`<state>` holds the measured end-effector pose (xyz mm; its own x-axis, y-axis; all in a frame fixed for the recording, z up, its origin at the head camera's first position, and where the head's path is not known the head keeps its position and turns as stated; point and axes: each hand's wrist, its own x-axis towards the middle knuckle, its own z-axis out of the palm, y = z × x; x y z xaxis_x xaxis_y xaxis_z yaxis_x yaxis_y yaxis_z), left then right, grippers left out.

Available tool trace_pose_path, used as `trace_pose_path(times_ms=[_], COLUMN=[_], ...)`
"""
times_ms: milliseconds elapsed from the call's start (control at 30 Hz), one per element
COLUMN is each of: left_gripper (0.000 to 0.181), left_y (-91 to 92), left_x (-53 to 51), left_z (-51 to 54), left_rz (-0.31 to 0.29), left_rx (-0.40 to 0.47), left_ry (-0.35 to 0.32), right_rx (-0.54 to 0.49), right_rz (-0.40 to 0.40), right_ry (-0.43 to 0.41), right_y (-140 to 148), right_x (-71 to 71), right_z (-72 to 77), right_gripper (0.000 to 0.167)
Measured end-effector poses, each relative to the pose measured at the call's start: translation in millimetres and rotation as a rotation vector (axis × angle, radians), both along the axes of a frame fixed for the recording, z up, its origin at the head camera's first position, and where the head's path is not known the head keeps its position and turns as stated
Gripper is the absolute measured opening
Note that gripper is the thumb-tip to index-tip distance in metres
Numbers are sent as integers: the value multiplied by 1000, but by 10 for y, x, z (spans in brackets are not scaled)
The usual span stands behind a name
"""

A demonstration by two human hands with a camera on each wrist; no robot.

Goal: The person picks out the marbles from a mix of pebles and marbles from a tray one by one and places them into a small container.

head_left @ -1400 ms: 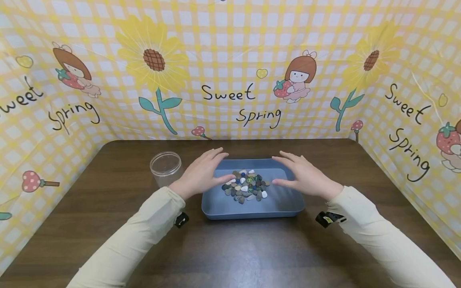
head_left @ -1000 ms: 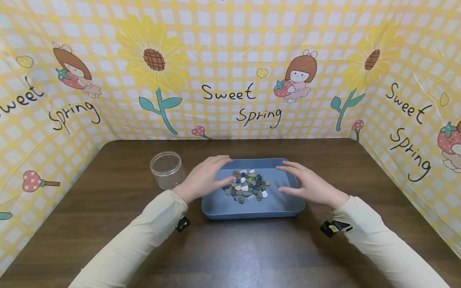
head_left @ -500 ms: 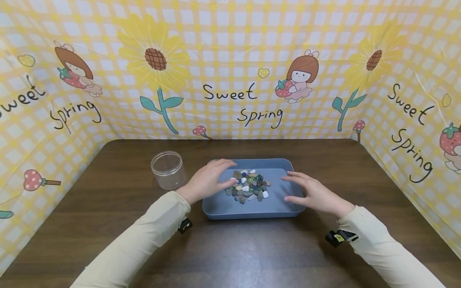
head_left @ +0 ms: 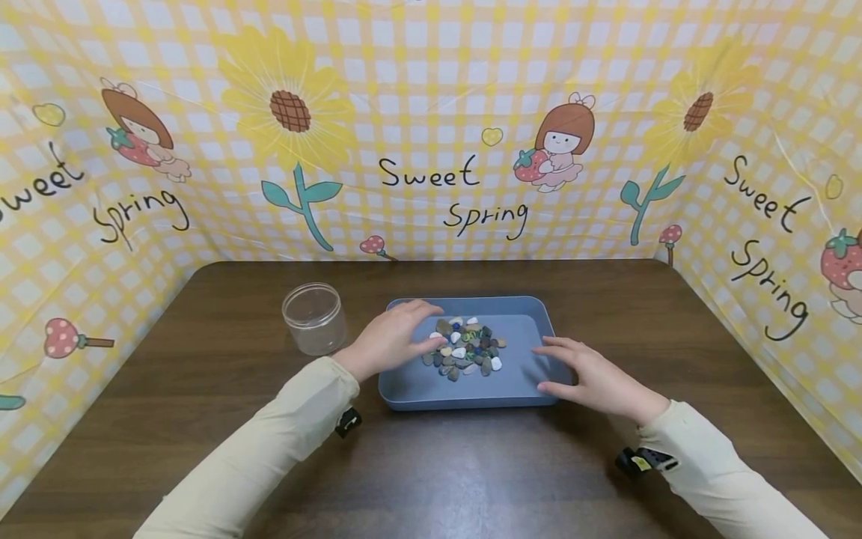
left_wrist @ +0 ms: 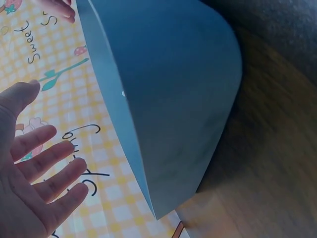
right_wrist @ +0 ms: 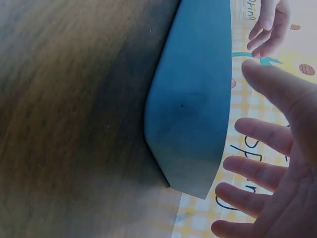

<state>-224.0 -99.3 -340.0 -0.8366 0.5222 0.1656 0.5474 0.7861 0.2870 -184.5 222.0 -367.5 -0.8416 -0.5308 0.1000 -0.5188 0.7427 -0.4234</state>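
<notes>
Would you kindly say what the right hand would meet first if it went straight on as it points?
The right hand would probably meet the stones in the tray first, though its height above them is unclear.

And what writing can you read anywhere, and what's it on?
"Sweet Spring": back cloth wall.
"Sweet Spring": right cloth wall.
"Sweet Spring", first S cut by frame edge: left cloth wall.
Wrist views: repeats of these words, some cut off.
Yellow patch on right wrist's black device: too small to read.
Jar, tray: none seen.
Stones: any marks too small.
</notes>
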Motion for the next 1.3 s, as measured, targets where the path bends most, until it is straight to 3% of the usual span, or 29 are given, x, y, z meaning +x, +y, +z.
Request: trace_pose_path(times_ms=[367, 667, 967, 1300], left_gripper=[48, 41, 33, 31], left_y=[39, 77, 121, 171], left_x=[-14, -50, -139, -251], left_z=[-47, -126, -118, -117], left_rz=[-13, -51, -102, -150], left_rx=[23, 101, 207, 294], left_ry=[-31, -68, -98, -224], right_rx=[4, -15, -35, -51], right_rz=[21, 20, 12, 12], right_ry=[46, 43, 38, 41], right_y=[3, 8, 30, 34], right_x=[62, 75, 71, 64], right_z=[-19, -48, -79, -86], right_gripper=[49, 48, 47, 47])
